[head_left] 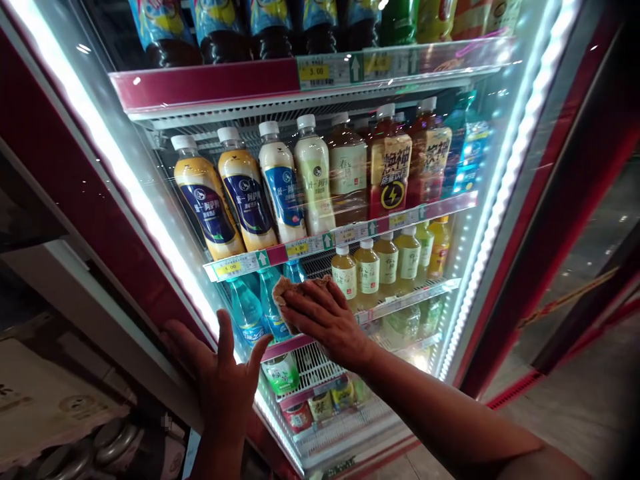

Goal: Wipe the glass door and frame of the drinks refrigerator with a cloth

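Note:
A lit drinks cooler with a glass front fills the middle of the head view. My right hand [327, 320] presses a crumpled brownish cloth [286, 292] flat against the glass, its fingers stretched over the cloth and pointing left. Behind the glass near it are blue bottles [246, 310] and small pale-yellow bottles [367, 273]. My left hand [225, 363] is lower left, fingers spread, with nothing in it, beside the red left frame of the cooler [165, 267].
Milk tea bottles [205, 200] stand on the middle shelf, dark bottles [270, 27] above. Bright light strips run down both sides. At the lower left are a cardboard box [45, 400] and round dark lids [115, 440]. Grey floor [575, 427] shows at right.

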The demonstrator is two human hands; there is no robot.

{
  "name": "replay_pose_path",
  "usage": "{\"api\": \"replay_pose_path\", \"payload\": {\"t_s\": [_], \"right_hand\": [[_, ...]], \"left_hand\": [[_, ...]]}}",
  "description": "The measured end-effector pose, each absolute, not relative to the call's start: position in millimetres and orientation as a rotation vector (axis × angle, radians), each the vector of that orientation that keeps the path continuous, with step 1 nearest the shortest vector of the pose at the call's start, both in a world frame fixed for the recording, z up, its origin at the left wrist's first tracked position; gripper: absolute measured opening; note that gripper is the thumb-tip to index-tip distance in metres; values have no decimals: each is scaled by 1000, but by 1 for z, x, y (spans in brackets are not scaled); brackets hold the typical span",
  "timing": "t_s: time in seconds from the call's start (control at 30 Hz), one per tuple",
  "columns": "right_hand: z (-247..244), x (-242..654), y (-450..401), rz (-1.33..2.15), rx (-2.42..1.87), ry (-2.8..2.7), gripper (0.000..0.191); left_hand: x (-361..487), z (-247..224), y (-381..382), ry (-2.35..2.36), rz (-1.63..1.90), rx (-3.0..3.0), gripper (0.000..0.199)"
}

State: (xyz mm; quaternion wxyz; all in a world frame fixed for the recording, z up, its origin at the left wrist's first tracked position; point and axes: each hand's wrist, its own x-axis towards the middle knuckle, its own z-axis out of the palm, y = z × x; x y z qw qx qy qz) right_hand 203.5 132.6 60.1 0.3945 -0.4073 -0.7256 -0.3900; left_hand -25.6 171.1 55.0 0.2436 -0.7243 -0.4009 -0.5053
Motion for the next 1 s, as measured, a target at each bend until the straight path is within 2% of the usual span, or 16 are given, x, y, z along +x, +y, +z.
{"api": "replay_pose_path", "payload": {"t_s": [0.13, 0.4, 0.6, 0.8, 1.0], "right_hand": [[63, 218, 134, -997, -1054, -1772, 42], [32, 239, 125, -1024, -1074, -1837, 45], [56, 254, 125, -1008, -1063, -1665, 40], [28, 260, 123, -960, -1035, -1681, 39], [34, 279, 121, -997, -1048, -1666, 47]], "left_hand": [[-26, 56, 172, -1062, -1377, -1962, 113], [-25, 52, 173, -1020, -1427, -1935, 106], [-26, 42, 178, -986, -1498, -1925, 85], [-25, 34, 174, -1067, -1509, -1941, 61], [-24, 38, 170, -1045, -1468, -1947, 72]]}}
